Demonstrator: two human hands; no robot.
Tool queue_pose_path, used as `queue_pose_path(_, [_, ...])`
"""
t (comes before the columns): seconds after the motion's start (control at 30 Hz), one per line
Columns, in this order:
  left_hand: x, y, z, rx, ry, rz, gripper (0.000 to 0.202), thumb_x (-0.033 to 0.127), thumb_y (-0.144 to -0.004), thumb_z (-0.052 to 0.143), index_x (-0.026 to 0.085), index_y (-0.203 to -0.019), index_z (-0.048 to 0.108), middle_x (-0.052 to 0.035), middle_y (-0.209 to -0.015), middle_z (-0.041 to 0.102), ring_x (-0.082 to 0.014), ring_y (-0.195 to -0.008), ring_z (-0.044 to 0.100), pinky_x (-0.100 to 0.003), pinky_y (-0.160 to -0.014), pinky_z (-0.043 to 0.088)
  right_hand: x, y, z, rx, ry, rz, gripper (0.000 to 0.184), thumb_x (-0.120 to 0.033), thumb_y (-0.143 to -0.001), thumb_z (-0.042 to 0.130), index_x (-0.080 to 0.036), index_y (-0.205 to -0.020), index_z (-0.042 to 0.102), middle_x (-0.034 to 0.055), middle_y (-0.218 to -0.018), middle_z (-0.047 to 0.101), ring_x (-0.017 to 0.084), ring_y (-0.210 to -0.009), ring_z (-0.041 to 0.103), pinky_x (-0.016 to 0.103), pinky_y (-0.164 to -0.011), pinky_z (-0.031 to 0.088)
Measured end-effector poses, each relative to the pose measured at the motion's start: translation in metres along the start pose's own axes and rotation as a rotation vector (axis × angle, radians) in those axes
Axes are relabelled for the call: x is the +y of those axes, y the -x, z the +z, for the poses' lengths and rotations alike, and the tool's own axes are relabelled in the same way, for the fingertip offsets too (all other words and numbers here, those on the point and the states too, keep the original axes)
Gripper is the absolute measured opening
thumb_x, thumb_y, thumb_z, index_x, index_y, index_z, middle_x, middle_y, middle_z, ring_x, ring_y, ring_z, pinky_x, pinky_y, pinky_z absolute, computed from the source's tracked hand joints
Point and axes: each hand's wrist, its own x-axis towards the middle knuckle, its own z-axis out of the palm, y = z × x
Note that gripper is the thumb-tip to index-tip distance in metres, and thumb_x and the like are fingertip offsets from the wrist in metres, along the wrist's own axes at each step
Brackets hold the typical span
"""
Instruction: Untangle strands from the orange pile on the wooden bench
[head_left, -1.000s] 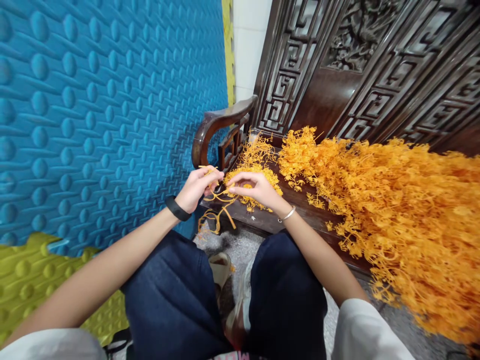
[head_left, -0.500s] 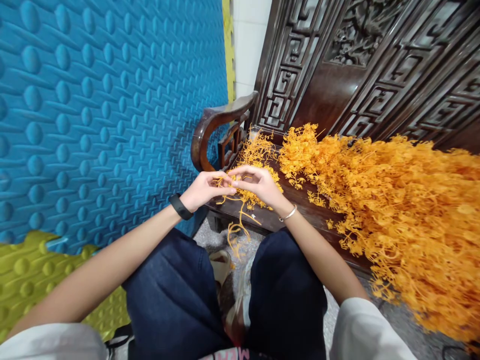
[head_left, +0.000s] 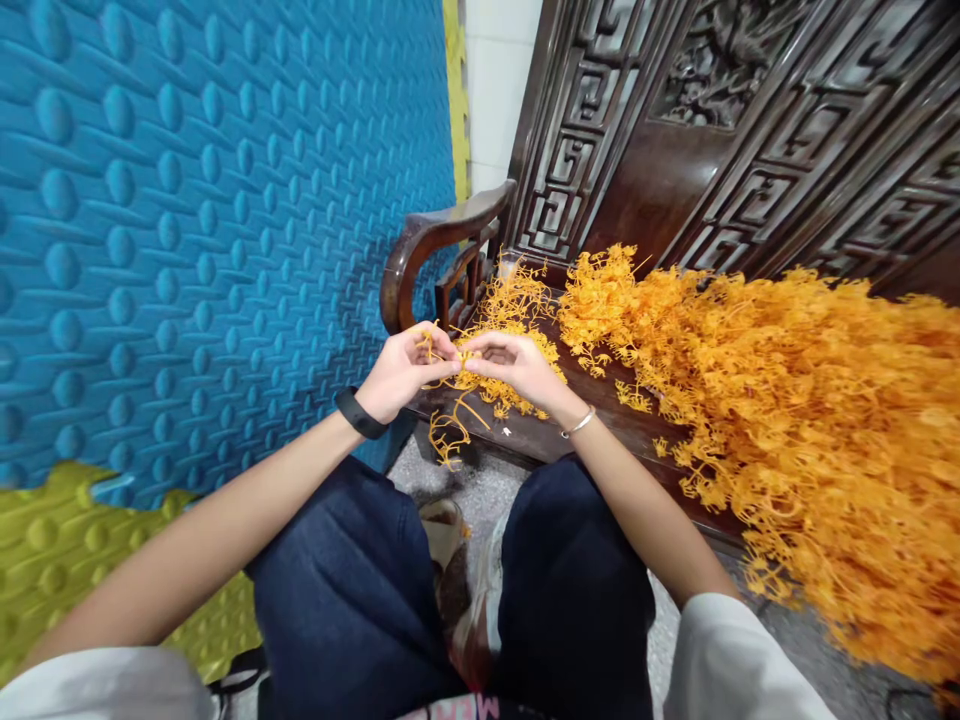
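My left hand point(head_left: 401, 368), with a black band on its wrist, and my right hand point(head_left: 514, 368), with a thin bracelet, meet fingertip to fingertip over the front edge of a dark wooden bench point(head_left: 540, 435). Both pinch the same orange plastic sprig point(head_left: 450, 425), whose thin strands hang down below the hands. Just behind my hands lies a small heap of orange sprigs point(head_left: 510, 310). To the right a large pile of orange sprigs point(head_left: 795, 400) covers the bench seat.
A blue embossed foam mat point(head_left: 210, 220) stands at the left, with a yellow-green one point(head_left: 60, 540) below it. The bench has a curved armrest point(head_left: 431, 245) and a carved back point(head_left: 712, 120). My knees in dark trousers point(head_left: 360, 590) fill the foreground over a speckled floor.
The hanging strands of the sprig have swung left and drawn up shorter. My hands have stayed together at the bench edge, the left one turning slightly.
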Motion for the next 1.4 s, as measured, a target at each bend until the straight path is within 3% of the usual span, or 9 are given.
queue_pose_path(0.23, [0.003,0.002,0.002,0.011,0.039,-0.024,0.03,0.014,-0.054,0.078,0.015,-0.072,0.053,0.0032,-0.072,0.058,-0.0087,-0.068,0.056,-0.024,-0.07,0.045,-0.003,0.001,-0.001,0.009,-0.071,-0.006,0.024,-0.03,-0.064,0.076,-0.017,-0.074,0.058,-0.001,-0.077,0.061,0.01,-0.073,0.057,0.029,-0.075,0.047])
queue_pose_path(0.43, [0.001,0.0,0.003,-0.075,0.11,-0.116,0.038,0.013,-0.056,0.077,0.015,-0.086,0.054,0.0021,-0.075,0.061,-0.0091,-0.071,0.058,-0.025,-0.07,0.047,-0.005,0.001,-0.001,0.0,-0.082,-0.048,0.022,-0.03,-0.066,0.074,-0.018,-0.08,0.062,-0.0003,-0.083,0.063,0.011,-0.077,0.057,0.03,-0.078,0.046])
queue_pose_path(0.77, [0.004,0.004,0.006,-0.085,0.047,-0.116,0.033,0.015,-0.057,0.076,0.014,-0.085,0.056,0.0023,-0.073,0.059,-0.0097,-0.07,0.056,-0.027,-0.073,0.047,-0.007,0.002,0.001,0.021,-0.091,-0.024,0.026,-0.035,-0.068,0.073,-0.02,-0.086,0.063,-0.0012,-0.079,0.061,0.01,-0.074,0.056,0.027,-0.075,0.047])
queue_pose_path(0.93, [0.005,0.003,0.005,-0.037,0.074,-0.051,0.033,0.016,-0.057,0.076,0.015,-0.084,0.057,0.0028,-0.075,0.057,-0.009,-0.07,0.055,-0.024,-0.069,0.045,-0.008,0.002,-0.001,0.019,-0.186,-0.061,0.021,-0.04,-0.081,0.058,-0.021,-0.089,0.064,-0.0007,-0.075,0.058,0.01,-0.076,0.056,0.028,-0.077,0.048])
queue_pose_path(1.2, [0.003,0.0,0.003,0.074,0.116,-0.02,0.034,0.018,-0.054,0.078,0.015,-0.08,0.056,0.0026,-0.076,0.055,-0.0085,-0.069,0.053,-0.023,-0.066,0.045,-0.013,0.005,-0.006,0.024,-0.263,-0.008,0.016,-0.032,-0.077,0.063,-0.022,-0.089,0.062,0.0013,-0.088,0.063,0.012,-0.083,0.06,0.031,-0.077,0.052])
queue_pose_path(1.4, [0.003,0.001,0.004,0.055,0.03,0.062,0.033,0.02,-0.057,0.077,0.016,-0.08,0.055,0.0019,-0.08,0.055,-0.0096,-0.075,0.054,-0.025,-0.074,0.045,-0.015,0.007,-0.007,0.065,-0.243,0.011,0.029,-0.026,-0.071,0.068,-0.022,-0.099,0.061,0.0031,-0.101,0.063,0.012,-0.08,0.061,0.028,-0.073,0.052])
